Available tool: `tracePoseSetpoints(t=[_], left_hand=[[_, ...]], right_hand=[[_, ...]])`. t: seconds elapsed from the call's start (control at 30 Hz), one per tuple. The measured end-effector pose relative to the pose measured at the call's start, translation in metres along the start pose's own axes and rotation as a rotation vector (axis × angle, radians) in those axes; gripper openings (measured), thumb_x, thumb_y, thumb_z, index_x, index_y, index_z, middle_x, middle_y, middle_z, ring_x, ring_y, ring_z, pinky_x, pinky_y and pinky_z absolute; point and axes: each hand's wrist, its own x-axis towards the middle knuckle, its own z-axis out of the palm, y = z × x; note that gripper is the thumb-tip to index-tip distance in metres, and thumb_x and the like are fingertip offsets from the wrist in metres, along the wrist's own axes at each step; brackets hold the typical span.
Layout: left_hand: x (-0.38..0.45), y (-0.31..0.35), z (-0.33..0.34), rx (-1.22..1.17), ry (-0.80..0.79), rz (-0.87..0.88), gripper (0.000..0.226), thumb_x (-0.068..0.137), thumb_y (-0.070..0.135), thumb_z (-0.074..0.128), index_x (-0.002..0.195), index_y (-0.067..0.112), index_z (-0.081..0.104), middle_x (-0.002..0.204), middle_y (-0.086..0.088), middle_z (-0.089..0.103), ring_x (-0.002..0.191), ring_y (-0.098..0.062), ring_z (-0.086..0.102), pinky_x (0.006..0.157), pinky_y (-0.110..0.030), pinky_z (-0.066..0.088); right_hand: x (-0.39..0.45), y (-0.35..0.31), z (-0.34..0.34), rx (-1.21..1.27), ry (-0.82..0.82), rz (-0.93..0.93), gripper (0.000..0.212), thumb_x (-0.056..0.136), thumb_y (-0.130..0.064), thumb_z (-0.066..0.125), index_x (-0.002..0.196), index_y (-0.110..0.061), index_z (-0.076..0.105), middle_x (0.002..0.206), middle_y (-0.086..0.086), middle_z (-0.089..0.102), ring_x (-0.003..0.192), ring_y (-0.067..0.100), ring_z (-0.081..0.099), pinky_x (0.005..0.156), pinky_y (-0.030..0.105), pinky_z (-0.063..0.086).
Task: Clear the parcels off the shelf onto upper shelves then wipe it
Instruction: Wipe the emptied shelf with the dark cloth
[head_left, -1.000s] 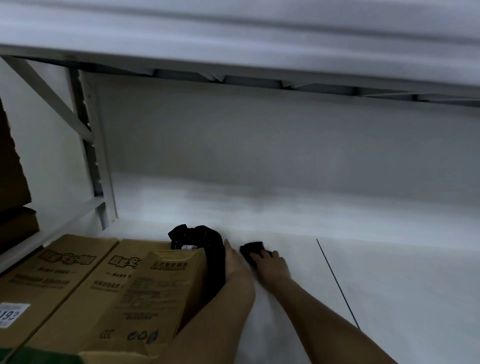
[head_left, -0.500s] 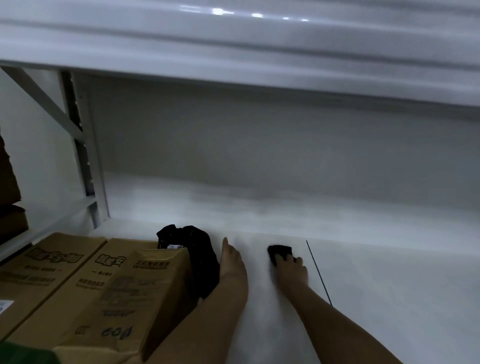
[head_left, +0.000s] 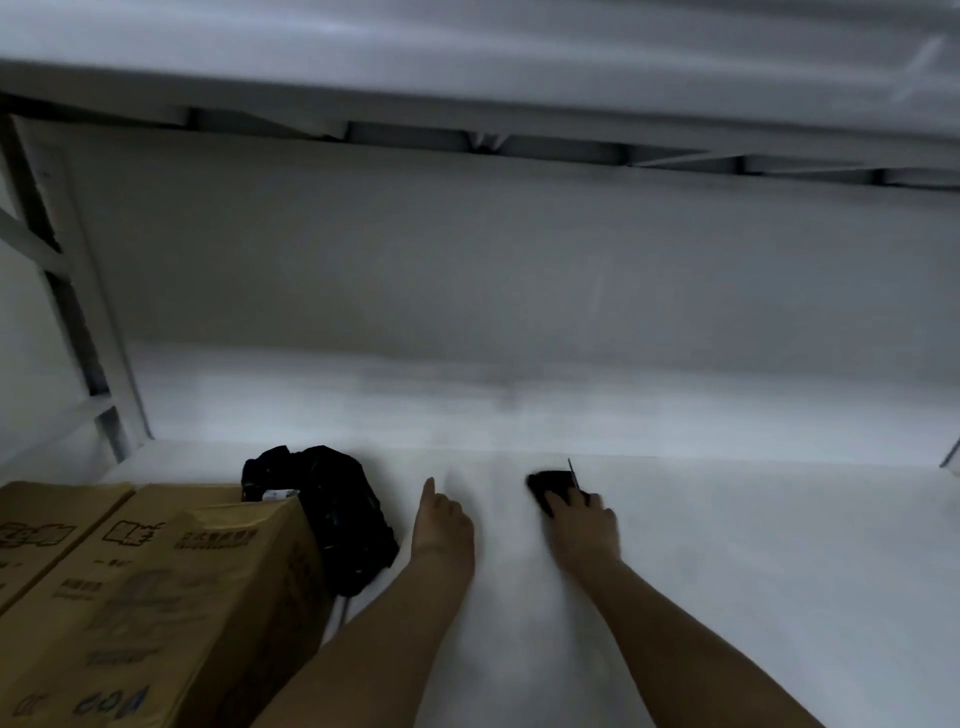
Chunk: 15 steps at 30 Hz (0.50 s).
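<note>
Right hand (head_left: 582, 525) slid the cloth (head_left: 550, 486) rightward, away from the left hand (head_left: 444, 525); fingers press it flat mid-shelf (head_left: 779, 545). Left lies open, empty. Boxes (head_left: 156, 587) and black bag (head_left: 332, 509) remain at the shelf's left edge, so wiping may skip there; blurry, probably.

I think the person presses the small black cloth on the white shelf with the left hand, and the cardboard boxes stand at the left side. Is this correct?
Not quite: the head view shows the right hand pressing the small black cloth on the white shelf. The left hand rests bare on the shelf. The cardboard boxes do stand at the left side.
</note>
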Motion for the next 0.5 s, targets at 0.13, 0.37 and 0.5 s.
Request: tracePoseSetpoints(t=[0.13, 0.37, 0.5], left_hand=[[0.003, 0.001, 0.001, -0.014, 0.014, -0.003, 0.057, 0.099, 0.029, 0.036, 0.149, 0.006, 0.021, 0.150, -0.014, 0.028, 0.138, -0.030, 0.026, 0.115, -0.051, -0.006], [0.009, 0.005, -0.010, -0.024, 0.047, 0.007, 0.060, 0.099, 0.032, 0.035, 0.151, 0.008, 0.017, 0.152, -0.013, 0.026, 0.140, -0.029, 0.024, 0.117, -0.051, -0.001], [0.013, 0.011, -0.014, -0.042, 0.056, 0.017, 0.055, 0.100, 0.029, 0.034, 0.149, 0.008, 0.021, 0.151, -0.015, 0.026, 0.139, -0.031, 0.024, 0.117, -0.052, -0.001]], right_hand=[[0.001, -0.007, -0.001, -0.017, -0.041, 0.231, 0.046, 0.097, -0.017, 0.035, 0.143, -0.019, 0.032, 0.139, 0.011, 0.040, 0.123, 0.030, 0.039, 0.097, 0.036, 0.037], [0.007, -0.041, 0.006, 0.072, -0.014, -0.388, 0.056, 0.097, -0.009, 0.035, 0.150, -0.027, 0.028, 0.155, 0.007, 0.028, 0.130, 0.032, 0.035, 0.101, 0.037, 0.031], [0.009, -0.009, 0.006, 0.052, 0.013, -0.284, 0.053, 0.098, -0.012, 0.035, 0.150, -0.027, 0.030, 0.153, 0.008, 0.031, 0.129, 0.031, 0.037, 0.100, 0.037, 0.033]])
